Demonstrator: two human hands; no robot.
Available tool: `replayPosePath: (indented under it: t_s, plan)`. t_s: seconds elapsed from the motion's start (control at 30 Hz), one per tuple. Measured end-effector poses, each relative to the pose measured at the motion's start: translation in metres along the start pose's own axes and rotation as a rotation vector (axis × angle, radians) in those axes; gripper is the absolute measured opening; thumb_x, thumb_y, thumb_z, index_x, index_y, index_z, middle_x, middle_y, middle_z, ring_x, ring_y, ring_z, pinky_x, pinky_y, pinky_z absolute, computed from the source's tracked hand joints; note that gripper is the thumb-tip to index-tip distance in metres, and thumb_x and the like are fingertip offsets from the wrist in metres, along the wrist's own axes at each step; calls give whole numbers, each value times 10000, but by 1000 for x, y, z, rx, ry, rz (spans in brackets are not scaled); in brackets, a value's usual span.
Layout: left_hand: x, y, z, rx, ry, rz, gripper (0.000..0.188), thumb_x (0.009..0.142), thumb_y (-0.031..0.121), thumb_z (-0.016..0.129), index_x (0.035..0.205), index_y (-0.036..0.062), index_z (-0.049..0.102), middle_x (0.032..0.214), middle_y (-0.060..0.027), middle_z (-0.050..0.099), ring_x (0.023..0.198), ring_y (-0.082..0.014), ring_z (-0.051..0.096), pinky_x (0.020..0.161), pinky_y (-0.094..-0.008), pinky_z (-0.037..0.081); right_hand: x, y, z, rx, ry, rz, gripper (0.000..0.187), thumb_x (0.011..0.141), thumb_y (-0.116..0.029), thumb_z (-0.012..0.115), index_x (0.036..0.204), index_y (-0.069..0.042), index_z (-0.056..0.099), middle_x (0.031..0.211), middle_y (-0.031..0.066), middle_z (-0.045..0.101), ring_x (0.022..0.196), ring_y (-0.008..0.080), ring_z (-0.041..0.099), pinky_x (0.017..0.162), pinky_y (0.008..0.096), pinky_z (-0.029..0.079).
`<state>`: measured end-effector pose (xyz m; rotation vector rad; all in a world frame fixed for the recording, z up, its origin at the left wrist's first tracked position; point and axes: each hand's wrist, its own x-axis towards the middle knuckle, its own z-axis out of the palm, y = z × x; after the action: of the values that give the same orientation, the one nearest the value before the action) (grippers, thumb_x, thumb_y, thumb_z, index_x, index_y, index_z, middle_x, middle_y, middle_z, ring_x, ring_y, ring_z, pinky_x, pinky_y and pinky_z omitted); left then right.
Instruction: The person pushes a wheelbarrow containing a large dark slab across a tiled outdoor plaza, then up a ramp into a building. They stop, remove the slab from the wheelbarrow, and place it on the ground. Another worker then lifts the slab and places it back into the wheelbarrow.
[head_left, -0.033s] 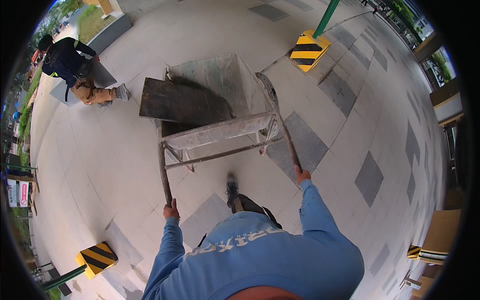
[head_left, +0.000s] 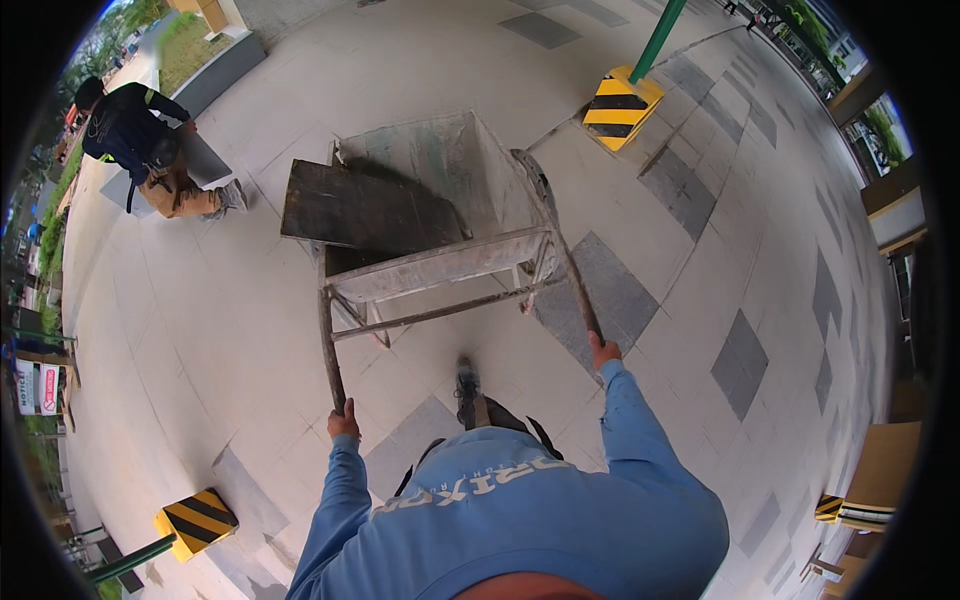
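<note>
A worn, grey metal handcart [head_left: 470, 250] with a box-shaped bed stands in front of me. My left hand [head_left: 343, 420] is closed round the end of its left handle [head_left: 330, 345]. The right handle [head_left: 580, 285] is gripped by my right hand [head_left: 604, 350]. Both my arms, in blue sleeves, reach forward. A dark, flat board [head_left: 370, 208] lies slanted in the bed, its left end sticking out over the side. Part of a wheel [head_left: 533, 172] shows at the cart's right side. Whatever lies beneath the board is hidden.
At the far left, a person [head_left: 140, 140] in a dark top stands beside a grey flat panel [head_left: 203, 158]. Yellow-and-black striped post bases [head_left: 622, 108] stand ahead right and at the lower left [head_left: 197, 522]. A low planter wall [head_left: 215, 72] edges the paved floor [head_left: 720, 290].
The post bases have shifted slightly in view. My visible foot appears a little lower, and the person at the left has moved slightly left. Both hands keep their hold on the handles.
</note>
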<state>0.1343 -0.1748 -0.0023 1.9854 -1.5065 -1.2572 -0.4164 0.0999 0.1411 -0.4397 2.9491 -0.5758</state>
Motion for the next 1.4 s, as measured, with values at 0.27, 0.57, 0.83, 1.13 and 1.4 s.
replayPosePath:
  t_s: [0.27, 0.57, 0.83, 1.13, 1.4]
  plan:
    - [14, 27, 5, 19, 3, -49, 708, 758, 640, 476, 803, -58, 586, 679, -222, 608, 612, -348, 625, 583, -427, 498, 12, -23, -11, 19, -64, 58, 800, 739, -692, 452, 869, 82, 606, 860, 256, 610, 839, 400, 586, 726, 450, 460]
    - [-24, 19, 41, 162, 89, -69, 711, 762, 656, 452, 867, -33, 592, 810, -228, 617, 762, -359, 616, 712, -421, 476, 25, 53, -4, 100, -78, 71, 741, 747, -651, 497, 757, 79, 624, 698, 234, 608, 695, 384, 599, 643, 457, 450]
    - [38, 144, 18, 201, 66, -15, 741, 770, 658, 445, 944, -48, 584, 929, -241, 606, 903, -376, 581, 774, -427, 454, 94, 9, 20, 231, -104, 69, 733, 789, -623, 470, 753, 96, 607, 583, 191, 564, 524, 311, 560, 494, 419, 442]
    - [44, 175, -35, 290, 62, 87, 725, 764, 660, 455, 911, -34, 603, 872, -231, 617, 859, -346, 598, 752, -411, 463, 47, 46, 43, 339, -133, 123, 711, 813, -590, 454, 882, 100, 610, 634, 204, 583, 518, 336, 567, 429, 410, 438]
    - [18, 131, 30, 160, 32, -65, 722, 751, 674, 462, 894, -21, 588, 850, -221, 618, 813, -352, 608, 717, -412, 474, 55, 7, -13, 287, -105, 9, 720, 808, -597, 457, 922, 99, 603, 705, 221, 602, 578, 349, 582, 483, 429, 457]
